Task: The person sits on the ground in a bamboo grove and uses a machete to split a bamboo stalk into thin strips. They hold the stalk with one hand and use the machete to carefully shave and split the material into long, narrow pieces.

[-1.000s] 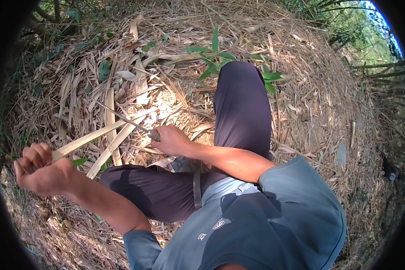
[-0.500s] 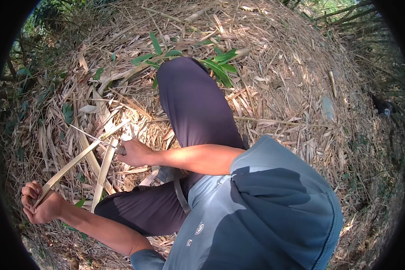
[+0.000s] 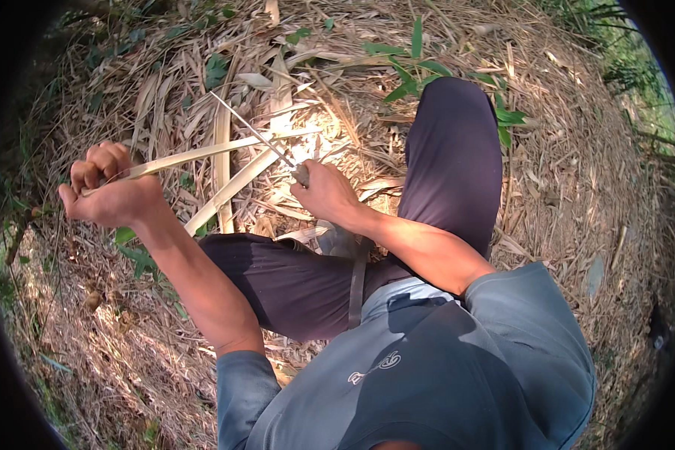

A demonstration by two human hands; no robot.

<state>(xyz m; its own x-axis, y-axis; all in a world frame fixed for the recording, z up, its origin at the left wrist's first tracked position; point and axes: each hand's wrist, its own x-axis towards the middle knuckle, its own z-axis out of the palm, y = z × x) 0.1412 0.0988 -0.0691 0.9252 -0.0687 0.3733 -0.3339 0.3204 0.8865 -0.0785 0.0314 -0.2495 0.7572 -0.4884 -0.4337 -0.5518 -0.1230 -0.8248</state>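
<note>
My left hand [image 3: 112, 189] is closed round one end of a flat, pale strip [image 3: 195, 155], which looks like split bamboo. From there the strip runs right, toward my other hand. A knife with a long, thin blade [image 3: 241, 120] is gripped by its short handle [image 3: 300, 175] in my right hand [image 3: 328, 195]. The blade points up and left, crossing the strip near its far end; whether it cuts in is too small to tell. Beneath, a second pale strip [image 3: 232, 191] lies slanting across another strip [image 3: 223, 161] on the ground.
My bent legs [image 3: 457, 157] frame the work area from the right and below. Dry leaves and stalks [image 3: 562, 172] cover the ground. Green leafy sprigs [image 3: 409, 71] lie beyond my right knee, and low plants [image 3: 139, 259] grow below my left hand.
The view has turned, so most things sit farther right and higher. My left hand looks larger and a little farther from my right hand. Both grips stay closed.
</note>
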